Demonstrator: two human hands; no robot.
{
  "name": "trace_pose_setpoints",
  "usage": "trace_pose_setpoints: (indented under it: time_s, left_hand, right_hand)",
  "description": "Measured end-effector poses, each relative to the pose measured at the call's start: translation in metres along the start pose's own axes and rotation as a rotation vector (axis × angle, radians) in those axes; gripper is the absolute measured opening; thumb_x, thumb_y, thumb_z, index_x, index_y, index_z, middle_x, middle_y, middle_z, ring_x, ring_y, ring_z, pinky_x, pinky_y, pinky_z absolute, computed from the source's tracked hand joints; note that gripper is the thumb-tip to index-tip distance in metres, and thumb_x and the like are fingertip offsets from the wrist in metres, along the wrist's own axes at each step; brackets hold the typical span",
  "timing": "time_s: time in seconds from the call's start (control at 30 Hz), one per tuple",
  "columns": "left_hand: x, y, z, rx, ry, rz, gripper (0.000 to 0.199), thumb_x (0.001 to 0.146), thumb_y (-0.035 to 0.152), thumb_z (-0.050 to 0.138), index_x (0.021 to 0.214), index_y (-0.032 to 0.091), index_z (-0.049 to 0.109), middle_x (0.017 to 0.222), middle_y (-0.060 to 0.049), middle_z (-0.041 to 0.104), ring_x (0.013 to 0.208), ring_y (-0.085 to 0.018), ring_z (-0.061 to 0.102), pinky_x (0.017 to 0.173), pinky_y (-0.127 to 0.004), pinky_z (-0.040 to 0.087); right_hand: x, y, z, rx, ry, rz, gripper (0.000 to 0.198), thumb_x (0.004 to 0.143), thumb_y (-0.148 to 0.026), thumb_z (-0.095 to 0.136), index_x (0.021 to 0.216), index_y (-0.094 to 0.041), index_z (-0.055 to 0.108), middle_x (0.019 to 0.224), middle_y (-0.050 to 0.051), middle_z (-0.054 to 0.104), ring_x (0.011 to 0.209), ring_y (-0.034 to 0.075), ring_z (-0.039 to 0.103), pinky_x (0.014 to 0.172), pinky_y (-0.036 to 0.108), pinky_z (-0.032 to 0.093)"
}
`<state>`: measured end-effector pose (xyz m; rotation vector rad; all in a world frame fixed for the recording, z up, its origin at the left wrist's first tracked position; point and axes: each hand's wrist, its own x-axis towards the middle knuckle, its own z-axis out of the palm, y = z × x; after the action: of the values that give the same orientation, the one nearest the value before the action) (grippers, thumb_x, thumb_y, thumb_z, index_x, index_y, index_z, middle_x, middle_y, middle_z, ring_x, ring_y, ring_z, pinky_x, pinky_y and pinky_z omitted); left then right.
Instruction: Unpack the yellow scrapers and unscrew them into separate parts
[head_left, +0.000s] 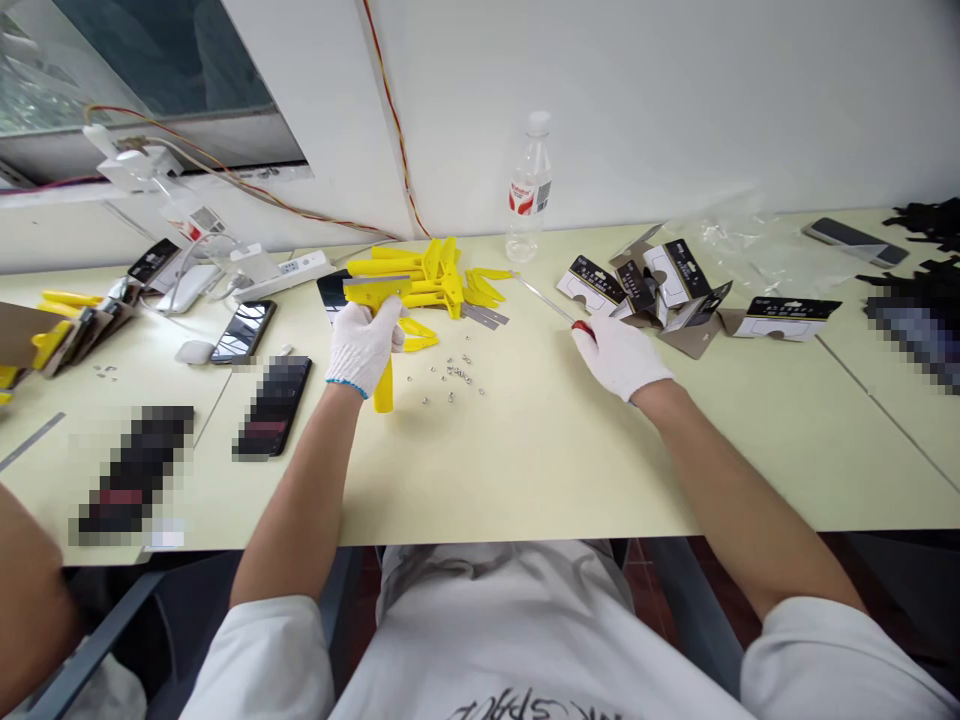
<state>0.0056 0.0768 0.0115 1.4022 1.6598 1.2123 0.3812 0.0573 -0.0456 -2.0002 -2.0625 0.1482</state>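
Yellow plastic scraper handle (379, 300), T-shaped, stands upright in your left hand (363, 347); your gloved fingers are closed around its stem, and its lower end (383, 390) touches the pale table (540, 450). Your right hand (619, 355), also in a white glove, is curled closed around the red grip of a screwdriver (551, 303), whose thin metal shaft points up and left toward a pile of yellow handles (435, 275). Flat metal blades (484, 316) lie just beside that pile. Small screws (454, 377) are scattered on the table between your two hands, nearer the left. Behind your right hand lie black-and-white packaging cards (675, 285). A clear water bottle (529, 190) stands against the wall. Phones (244, 330) lie well to the left.
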Motion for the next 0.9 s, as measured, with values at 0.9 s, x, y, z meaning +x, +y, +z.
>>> trace_pose_setpoints:
  time_s: [0.9]
  left_hand:
    - [-0.013,0.003,0.007,-0.087,-0.295,-0.021,0.023,0.106,0.039,0.059,0.121,0.021,0.056,0.103,-0.006,0.078,0.066,-0.016,0.065,0.067,-0.035,0.058]
  right_hand:
    - [-0.03,-0.116,0.016,0.185,-0.342,-0.341,0.019,0.114,-0.036,0.072,0.117,-0.019,0.08,0.121,0.014,0.077,0.109,0.027,0.071,0.101,0.039,0.054]
